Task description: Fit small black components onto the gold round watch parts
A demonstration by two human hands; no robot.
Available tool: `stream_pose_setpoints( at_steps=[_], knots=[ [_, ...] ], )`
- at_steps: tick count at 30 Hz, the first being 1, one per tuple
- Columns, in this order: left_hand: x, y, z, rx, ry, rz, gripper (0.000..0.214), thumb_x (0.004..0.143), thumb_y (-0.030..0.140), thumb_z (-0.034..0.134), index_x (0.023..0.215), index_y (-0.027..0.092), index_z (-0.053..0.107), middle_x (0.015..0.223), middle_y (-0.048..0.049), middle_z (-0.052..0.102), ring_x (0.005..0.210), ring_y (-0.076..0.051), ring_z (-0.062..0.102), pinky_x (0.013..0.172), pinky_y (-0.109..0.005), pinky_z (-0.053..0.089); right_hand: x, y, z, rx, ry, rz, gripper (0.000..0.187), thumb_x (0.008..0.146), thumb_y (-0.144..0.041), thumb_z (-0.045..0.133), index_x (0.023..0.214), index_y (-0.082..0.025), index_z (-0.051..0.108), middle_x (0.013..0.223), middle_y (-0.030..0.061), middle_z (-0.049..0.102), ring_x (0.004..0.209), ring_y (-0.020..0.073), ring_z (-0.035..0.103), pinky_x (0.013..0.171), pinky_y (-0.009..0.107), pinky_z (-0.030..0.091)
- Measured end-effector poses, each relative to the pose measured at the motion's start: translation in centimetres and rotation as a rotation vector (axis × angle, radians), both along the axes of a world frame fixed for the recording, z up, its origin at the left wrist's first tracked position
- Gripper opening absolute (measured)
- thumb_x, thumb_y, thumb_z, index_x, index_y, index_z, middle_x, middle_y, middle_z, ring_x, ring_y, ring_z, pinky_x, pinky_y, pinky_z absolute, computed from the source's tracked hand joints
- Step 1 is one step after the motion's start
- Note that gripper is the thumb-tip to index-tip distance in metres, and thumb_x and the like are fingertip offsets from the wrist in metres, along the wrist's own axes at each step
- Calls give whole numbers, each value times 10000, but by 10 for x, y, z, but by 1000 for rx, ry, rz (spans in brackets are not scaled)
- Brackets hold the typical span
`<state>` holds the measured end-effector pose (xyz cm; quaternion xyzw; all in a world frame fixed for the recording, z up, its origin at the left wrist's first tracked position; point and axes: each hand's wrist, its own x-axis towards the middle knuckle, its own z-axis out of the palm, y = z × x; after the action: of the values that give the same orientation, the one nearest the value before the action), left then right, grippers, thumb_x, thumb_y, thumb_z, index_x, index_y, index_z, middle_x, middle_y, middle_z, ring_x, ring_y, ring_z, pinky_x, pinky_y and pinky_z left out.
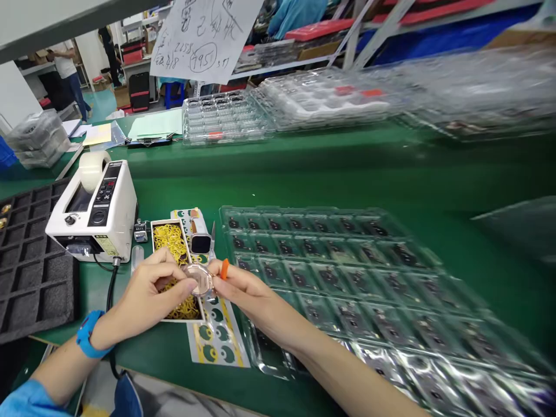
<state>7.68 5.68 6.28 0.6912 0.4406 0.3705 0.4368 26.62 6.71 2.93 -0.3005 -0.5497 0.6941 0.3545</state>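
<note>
Between my two hands is a round, rose-gold watch case [200, 279], its flat face turned up toward me. My left hand [163, 285], with a blue band [89, 335] on the wrist, pinches its left edge. The fingers of my right hand [237, 285] close on its right edge. A small orange piece [225, 269] shows at my right fingers; what it belongs to I cannot make out. Under the hands lies a white box [191, 318] of yellow rings [170, 240], partly covered. A sticker sheet [219, 333] with green and yellow shapes extends beneath it.
A white tape dispenser [93, 211] stands left, beside a black foam tray [37, 272]. Right of my hands, a clear plastic tray [304, 255] holds many small dark parts. A smartwatch-like item [200, 238] and tweezers-like metal tool [212, 240] lie behind. Stacked clear trays [321, 98] line the back.
</note>
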Motion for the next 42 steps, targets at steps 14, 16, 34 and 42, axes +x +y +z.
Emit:
stream_pose_setpoints(
  at_steps=[14,16,34,42],
  knots=[
    [-1,-1,1,-48,42,-53,264,862,270,584,618,167,588,657,29,390,629,-123,383,563,-273,271,3,-1,-3,13,-37,21,444,850,-642,541,766,-206,520,756,-5,433,714,149,405,681,279,380],
    [0,-1,1,-46,43,-42,266,859,261,580,610,167,584,657,28,390,633,-125,388,567,-275,278,3,-1,-3,14,-31,20,439,853,-634,543,760,-205,517,750,-7,428,711,147,404,676,278,373],
    [1,0,-2,157,489,175,314,842,307,564,587,189,424,656,27,417,582,-125,419,557,-278,318,2,2,0,130,-142,-26,424,878,-616,504,752,-211,516,762,3,484,721,158,455,694,302,423],
    [1,2,-9,400,-10,122,75,868,228,628,864,223,703,1112,-85,611,1048,-222,577,890,-407,469,1,-3,0,26,-95,-12,428,846,-634,553,783,-211,568,745,5,506,710,156,480,711,304,447]
  ],
)
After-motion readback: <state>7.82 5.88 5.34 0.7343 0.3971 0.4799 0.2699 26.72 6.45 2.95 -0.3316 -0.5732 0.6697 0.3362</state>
